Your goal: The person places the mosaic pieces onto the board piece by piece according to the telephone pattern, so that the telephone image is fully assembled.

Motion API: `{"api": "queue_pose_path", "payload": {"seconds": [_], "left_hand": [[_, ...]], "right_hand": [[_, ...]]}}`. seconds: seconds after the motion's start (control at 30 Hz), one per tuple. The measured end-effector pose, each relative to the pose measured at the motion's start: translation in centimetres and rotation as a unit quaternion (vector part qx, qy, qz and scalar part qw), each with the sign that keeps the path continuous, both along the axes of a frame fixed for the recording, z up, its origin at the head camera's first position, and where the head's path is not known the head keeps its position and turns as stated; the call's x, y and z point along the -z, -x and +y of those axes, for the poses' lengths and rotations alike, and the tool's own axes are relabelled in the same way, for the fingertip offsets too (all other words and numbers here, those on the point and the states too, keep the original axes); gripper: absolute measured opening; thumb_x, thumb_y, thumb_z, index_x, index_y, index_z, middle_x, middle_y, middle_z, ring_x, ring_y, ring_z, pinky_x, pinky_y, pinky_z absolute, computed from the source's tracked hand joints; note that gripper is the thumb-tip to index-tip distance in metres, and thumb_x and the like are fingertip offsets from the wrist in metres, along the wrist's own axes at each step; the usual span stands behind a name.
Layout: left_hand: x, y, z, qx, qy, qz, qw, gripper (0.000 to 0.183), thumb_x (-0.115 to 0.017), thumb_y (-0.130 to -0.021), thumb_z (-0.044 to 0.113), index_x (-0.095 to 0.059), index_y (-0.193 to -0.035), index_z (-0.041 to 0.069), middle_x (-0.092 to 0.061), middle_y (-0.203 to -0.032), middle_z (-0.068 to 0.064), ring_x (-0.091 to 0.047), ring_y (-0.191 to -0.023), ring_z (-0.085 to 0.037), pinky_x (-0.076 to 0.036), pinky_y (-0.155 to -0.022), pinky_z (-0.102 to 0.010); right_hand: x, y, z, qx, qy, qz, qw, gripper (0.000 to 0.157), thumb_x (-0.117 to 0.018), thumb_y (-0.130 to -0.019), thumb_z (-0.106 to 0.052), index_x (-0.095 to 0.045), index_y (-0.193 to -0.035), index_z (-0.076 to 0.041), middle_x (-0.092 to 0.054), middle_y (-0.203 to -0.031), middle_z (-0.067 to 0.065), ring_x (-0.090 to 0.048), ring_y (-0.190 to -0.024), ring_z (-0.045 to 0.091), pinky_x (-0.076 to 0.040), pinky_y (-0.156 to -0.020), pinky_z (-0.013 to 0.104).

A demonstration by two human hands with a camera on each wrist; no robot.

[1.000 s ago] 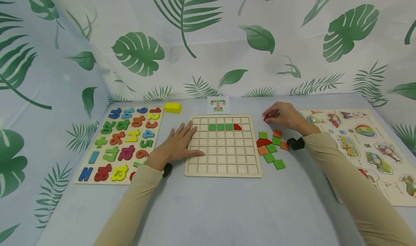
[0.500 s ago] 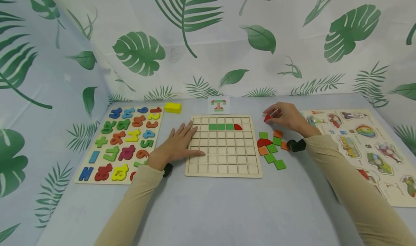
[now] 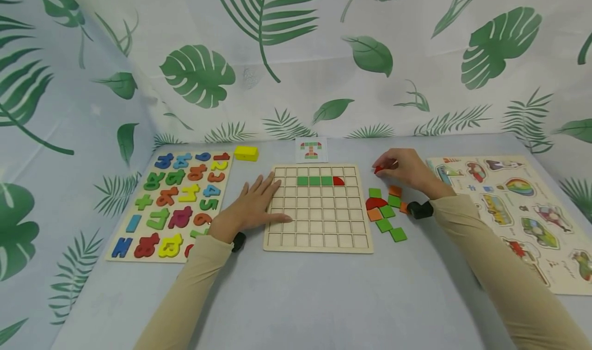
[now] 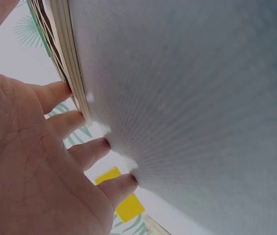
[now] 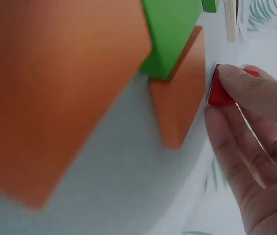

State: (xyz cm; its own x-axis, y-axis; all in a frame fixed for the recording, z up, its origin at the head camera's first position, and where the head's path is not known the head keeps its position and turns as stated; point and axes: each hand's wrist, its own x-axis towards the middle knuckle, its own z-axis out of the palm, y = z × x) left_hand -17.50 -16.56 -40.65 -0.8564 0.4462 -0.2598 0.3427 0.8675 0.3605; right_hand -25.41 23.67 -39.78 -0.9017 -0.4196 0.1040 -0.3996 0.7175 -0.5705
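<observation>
One red piece (image 3: 378,170) is pinched between the thumb and fingers of the right hand (image 3: 403,169), near the far right corner of the wooden grid board (image 3: 324,214). The board's left edge is touched by the left hand (image 3: 250,206), its fingers spread. Three green square tiles (image 3: 314,181) and a red quarter-round tile (image 3: 338,181) are set in one row.

Right-hand fingers (image 5: 230,152) slightly lower, red piece (image 5: 220,93) turned, showing less
</observation>
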Motion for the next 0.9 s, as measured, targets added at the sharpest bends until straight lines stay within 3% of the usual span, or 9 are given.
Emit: {"api": "queue_pose_path", "payload": {"seconds": [0.3, 0.5, 0.7, 0.9], "left_hand": [[0.0, -0.1, 0.0, -0.002, -0.005, -0.003, 1.0, 0.104, -0.065, -0.096, 0.064, -0.015, -0.169, 0.009, 0.0, -0.176, -0.012, 0.0, -0.161, -0.04, -0.001, -0.125, -0.065], [0.1, 0.0, -0.1, -0.001, -0.007, -0.005, 1.0, 0.105, -0.065, -0.096, 0.064, -0.014, -0.169, 0.01, 0.002, -0.176, -0.012, 0.001, -0.161, -0.039, -0.001, -0.126, -0.064], [0.2, 0.1, -0.1, -0.004, -0.003, -0.007, 1.0, 0.105, -0.064, -0.095, 0.066, -0.013, -0.169, 0.01, 0.003, -0.176, -0.01, 0.001, -0.161, -0.038, -0.001, -0.126, -0.064], [0.0, 0.1, 0.1, -0.009, 0.001, -0.013, 0.9999, 0.106, -0.063, -0.095, 0.068, -0.013, -0.17, 0.012, 0.003, -0.176, -0.009, 0.002, -0.161, -0.037, 0.0, -0.126, -0.063]], "right_hand": [[-0.8, 0.0, -3.2, -0.049, 0.029, 0.072, 0.996, 0.018, -0.078, -0.089, 0.008, -0.079, -0.106, 0.006, -0.072, -0.094, 0.016, -0.068, -0.088, 0.031, -0.061, -0.08, 0.051], [-2.5, -0.5, -7.6, -0.102, 0.071, 0.07, 0.99, 0.019, -0.078, -0.089, 0.008, -0.078, -0.108, 0.008, -0.072, -0.095, 0.015, -0.069, -0.089, 0.031, -0.062, -0.08, 0.047], [-3.3, -1.1, -11.6, -0.172, 0.101, 0.075, 0.977, 0.024, -0.078, -0.088, 0.011, -0.078, -0.112, 0.007, -0.071, -0.096, 0.015, -0.07, -0.09, 0.031, -0.062, -0.082, 0.044], [-3.3, -1.3, -14.4, -0.225, 0.091, 0.092, 0.966, 0.021, -0.076, -0.091, 0.007, -0.079, -0.112, 0.006, -0.072, -0.099, 0.015, -0.07, -0.088, 0.03, -0.06, -0.076, 0.04]]}}
